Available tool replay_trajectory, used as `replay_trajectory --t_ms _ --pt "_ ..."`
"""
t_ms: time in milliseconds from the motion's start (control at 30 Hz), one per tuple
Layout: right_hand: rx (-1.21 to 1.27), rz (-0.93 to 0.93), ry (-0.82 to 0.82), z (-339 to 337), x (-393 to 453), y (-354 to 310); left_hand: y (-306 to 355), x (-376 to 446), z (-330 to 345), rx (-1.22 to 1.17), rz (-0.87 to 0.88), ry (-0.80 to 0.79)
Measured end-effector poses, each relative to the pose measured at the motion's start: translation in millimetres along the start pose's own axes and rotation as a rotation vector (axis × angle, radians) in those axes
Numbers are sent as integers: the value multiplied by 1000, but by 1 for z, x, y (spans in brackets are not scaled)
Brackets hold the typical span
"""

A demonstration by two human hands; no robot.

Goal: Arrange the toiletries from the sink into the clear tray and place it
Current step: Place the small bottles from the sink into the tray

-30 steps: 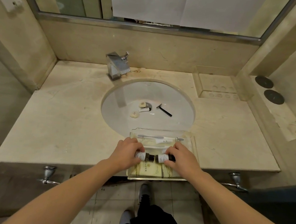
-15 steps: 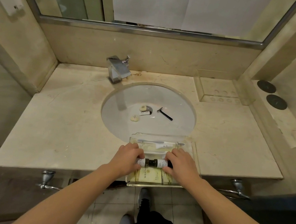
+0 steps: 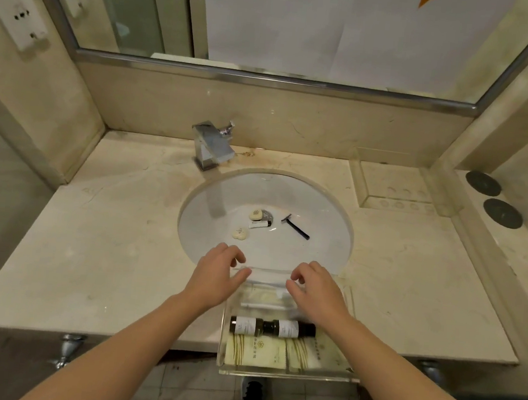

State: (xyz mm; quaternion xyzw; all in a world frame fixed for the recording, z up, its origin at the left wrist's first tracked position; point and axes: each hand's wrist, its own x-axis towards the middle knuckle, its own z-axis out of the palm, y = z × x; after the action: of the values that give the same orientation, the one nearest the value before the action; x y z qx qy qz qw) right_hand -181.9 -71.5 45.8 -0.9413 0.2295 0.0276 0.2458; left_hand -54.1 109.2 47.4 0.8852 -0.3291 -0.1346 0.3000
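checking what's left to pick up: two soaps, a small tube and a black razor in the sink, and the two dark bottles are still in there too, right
Not quite. In the head view the two dark bottles lie in the clear tray, not in the sink. The soaps, small tube and razor are in the sink.

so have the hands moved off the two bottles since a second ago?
Yes. Both hands, left and right, have let go of the two dark bottles and moved away from the person, toward the sink basin.

A hotel-style bathroom: beige marble vanity counter (image 3: pixel 96 258), round white undermount sink (image 3: pixel 320 205), square chrome faucet (image 3: pixel 211 146), steel-framed wall mirror (image 3: pixel 268 77).
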Motion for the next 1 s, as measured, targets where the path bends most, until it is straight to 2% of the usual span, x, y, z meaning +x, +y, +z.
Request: replay_trajectory --t_ms 367,700,867,1000 --pt "27 56 -91 2 98 2 -36 76 2 -53 -290 -83" --pt "-98 80 -302 25 197 28 -70 145 32 -109 -447 -176" --pt "-147 9 -347 46 234 44 -83 175 50 -112 -463 -236" --pt "-213 -116 -391 68 259 36 -96 191 68 -88 -490 -322"
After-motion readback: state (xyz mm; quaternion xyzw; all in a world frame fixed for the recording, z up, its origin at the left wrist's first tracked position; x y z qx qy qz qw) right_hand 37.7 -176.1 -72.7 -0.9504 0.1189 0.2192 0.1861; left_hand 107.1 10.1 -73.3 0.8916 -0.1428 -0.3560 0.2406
